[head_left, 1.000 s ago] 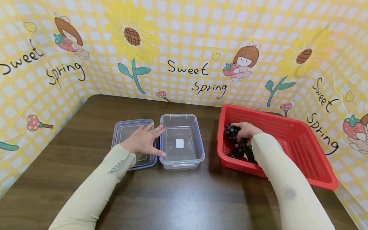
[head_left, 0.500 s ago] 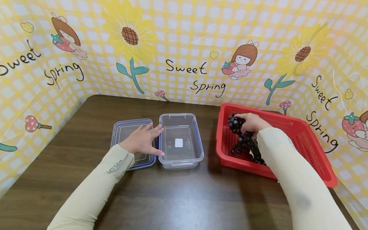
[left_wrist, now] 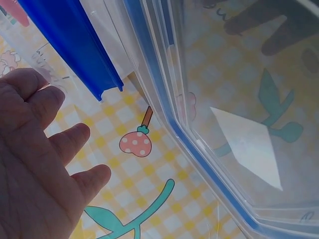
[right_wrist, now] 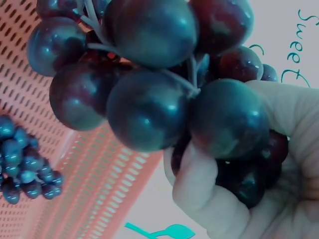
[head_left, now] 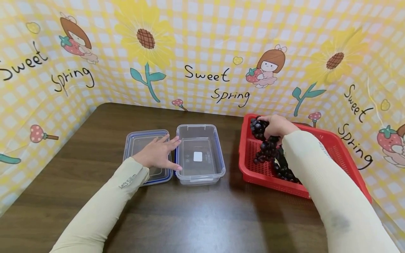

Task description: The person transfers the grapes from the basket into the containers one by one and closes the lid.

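My right hand (head_left: 277, 125) grips a bunch of dark purple grapes (head_left: 258, 128) over the left side of the red basket (head_left: 242, 154). Close up in the right wrist view, fingers curl round the held grapes (right_wrist: 149, 109). More dark grapes (head_left: 284, 173) lie lower in the basket, partly behind the sleeve. My left hand (head_left: 156, 153), fingers spread, lies over a clear lid (head_left: 136, 143) with a blue seal, fingertips at the left side of a clear plastic container (head_left: 202, 146). In the left wrist view the container wall (left_wrist: 194, 154) stands beyond those fingers.
The dark wooden table (head_left: 190, 218) bears everything. A yellow checked cloth (head_left: 202, 42) with printed flowers rises behind the table and along both sides. A white square label (head_left: 197, 156) shows at the container's bottom. The basket is slatted and deep.
My right hand has lifted the grape bunch up and slightly to the right, toward the basket's back rim. My left hand has stayed over the lid and container edge.
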`<state>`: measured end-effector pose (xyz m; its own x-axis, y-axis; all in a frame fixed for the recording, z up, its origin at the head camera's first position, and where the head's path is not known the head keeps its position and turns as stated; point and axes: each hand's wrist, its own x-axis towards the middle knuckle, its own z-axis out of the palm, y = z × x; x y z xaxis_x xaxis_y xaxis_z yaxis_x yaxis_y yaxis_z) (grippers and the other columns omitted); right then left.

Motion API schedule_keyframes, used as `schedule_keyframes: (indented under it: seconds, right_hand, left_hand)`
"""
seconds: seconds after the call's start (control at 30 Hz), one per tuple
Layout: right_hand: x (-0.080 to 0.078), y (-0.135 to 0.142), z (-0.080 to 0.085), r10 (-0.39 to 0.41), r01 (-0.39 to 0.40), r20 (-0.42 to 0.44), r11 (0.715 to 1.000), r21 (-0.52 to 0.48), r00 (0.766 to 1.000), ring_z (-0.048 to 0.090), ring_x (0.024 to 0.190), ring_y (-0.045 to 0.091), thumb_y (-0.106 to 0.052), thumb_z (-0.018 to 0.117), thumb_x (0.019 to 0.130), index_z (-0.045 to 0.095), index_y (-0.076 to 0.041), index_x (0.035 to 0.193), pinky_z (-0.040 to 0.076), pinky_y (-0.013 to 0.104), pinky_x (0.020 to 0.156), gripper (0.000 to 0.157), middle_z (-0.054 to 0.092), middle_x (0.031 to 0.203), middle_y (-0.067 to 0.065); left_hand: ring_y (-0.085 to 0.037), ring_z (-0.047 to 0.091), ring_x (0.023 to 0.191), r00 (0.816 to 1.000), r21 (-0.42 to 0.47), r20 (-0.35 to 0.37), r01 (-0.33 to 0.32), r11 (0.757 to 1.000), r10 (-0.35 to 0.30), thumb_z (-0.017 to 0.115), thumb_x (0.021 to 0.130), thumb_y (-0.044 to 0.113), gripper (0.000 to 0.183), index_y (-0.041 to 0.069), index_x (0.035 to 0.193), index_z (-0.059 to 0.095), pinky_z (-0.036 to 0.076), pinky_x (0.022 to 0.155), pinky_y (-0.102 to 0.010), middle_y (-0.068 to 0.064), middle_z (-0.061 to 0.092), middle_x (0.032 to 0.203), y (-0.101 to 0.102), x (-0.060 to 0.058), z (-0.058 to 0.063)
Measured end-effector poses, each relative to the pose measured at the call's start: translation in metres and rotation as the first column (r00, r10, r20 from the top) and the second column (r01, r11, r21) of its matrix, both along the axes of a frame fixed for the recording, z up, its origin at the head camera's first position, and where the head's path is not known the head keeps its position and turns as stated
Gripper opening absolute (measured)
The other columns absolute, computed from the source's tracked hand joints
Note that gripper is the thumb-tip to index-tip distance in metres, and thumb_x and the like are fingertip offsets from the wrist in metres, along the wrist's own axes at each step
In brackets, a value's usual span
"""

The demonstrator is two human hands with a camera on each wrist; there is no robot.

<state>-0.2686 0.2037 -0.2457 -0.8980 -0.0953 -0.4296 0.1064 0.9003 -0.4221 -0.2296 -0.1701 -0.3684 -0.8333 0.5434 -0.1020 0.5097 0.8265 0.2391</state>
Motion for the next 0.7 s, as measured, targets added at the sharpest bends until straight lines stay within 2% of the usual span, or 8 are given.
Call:
schedule_keyframes:
  seconds: [0.1, 0.2, 0.37, 0.5, 0.6, 0.7]
  right_hand:
    - [-0.001, -0.011, 0.009, 0.034, -0.033, -0.035, 0.999, 0.024, 0.999, 0.050, 0.098, 0.041, 0.010, 0.057, 0.078, 0.031, -0.012, 0.151, 0.056, 0.040, 0.054, 0.080, 0.024, 0.146, 0.035]
    - [-0.003, -0.027, 0.018, 0.065, -0.060, -0.086, 0.996, 0.064, 0.994, 0.045, 0.108, 0.044, 0.010, 0.057, 0.076, 0.034, -0.012, 0.149, 0.055, 0.039, 0.053, 0.081, 0.027, 0.147, 0.031]
    - [-0.003, -0.060, 0.027, 0.132, -0.117, -0.125, 0.986, 0.117, 0.983, 0.042, 0.111, 0.039, 0.009, 0.058, 0.075, 0.039, -0.014, 0.148, 0.051, 0.037, 0.061, 0.079, 0.033, 0.148, 0.024]
    - [-0.003, -0.078, 0.028, 0.203, -0.178, -0.151, 0.970, 0.165, 0.967, 0.044, 0.104, 0.033, 0.007, 0.060, 0.074, 0.040, -0.013, 0.147, 0.042, 0.032, 0.064, 0.078, 0.035, 0.149, 0.020]
    - [-0.004, -0.088, 0.028, 0.226, -0.199, -0.163, 0.966, 0.167, 0.960, 0.044, 0.101, 0.032, 0.007, 0.060, 0.075, 0.041, -0.012, 0.147, 0.041, 0.031, 0.063, 0.076, 0.035, 0.149, 0.020]
    - [-0.005, -0.098, 0.030, 0.225, -0.201, -0.168, 0.969, 0.145, 0.960, 0.043, 0.108, 0.032, 0.007, 0.060, 0.076, 0.041, -0.013, 0.146, 0.044, 0.033, 0.067, 0.076, 0.035, 0.150, 0.018]
  left_hand:
    - [-0.046, 0.016, 0.140, 1.000, -0.004, -0.004, 0.005, 1.000, -0.005, 0.066, 0.078, 0.062, 0.098, 0.004, 0.149, 0.030, 0.012, 0.108, -0.067, -0.015, 0.025, 0.155, 0.001, 0.000, 0.000]
    - [-0.045, 0.014, 0.141, 1.000, -0.011, 0.003, 0.003, 1.000, -0.003, 0.065, 0.078, 0.063, 0.099, 0.005, 0.150, 0.029, 0.012, 0.108, -0.066, -0.015, 0.024, 0.155, 0.001, 0.000, 0.001]
    - [-0.043, 0.012, 0.142, 1.000, -0.018, 0.025, -0.014, 1.000, 0.014, 0.064, 0.077, 0.065, 0.101, 0.007, 0.151, 0.028, 0.010, 0.110, -0.064, -0.011, 0.021, 0.156, 0.000, -0.001, 0.001]
    - [-0.044, 0.015, 0.141, 1.000, -0.022, 0.007, -0.003, 1.000, 0.003, 0.063, 0.077, 0.067, 0.101, 0.005, 0.150, 0.030, 0.012, 0.109, -0.064, -0.013, 0.024, 0.155, 0.000, 0.000, 0.001]
    - [-0.045, 0.016, 0.141, 1.000, -0.025, -0.006, 0.004, 1.000, -0.004, 0.063, 0.077, 0.067, 0.101, 0.004, 0.150, 0.030, 0.013, 0.109, -0.065, -0.014, 0.025, 0.155, 0.000, 0.001, 0.001]
    - [-0.044, 0.015, 0.141, 1.000, -0.030, 0.001, -0.003, 1.000, 0.003, 0.063, 0.077, 0.067, 0.101, 0.005, 0.150, 0.030, 0.012, 0.109, -0.064, -0.013, 0.024, 0.155, 0.000, 0.002, 0.002]
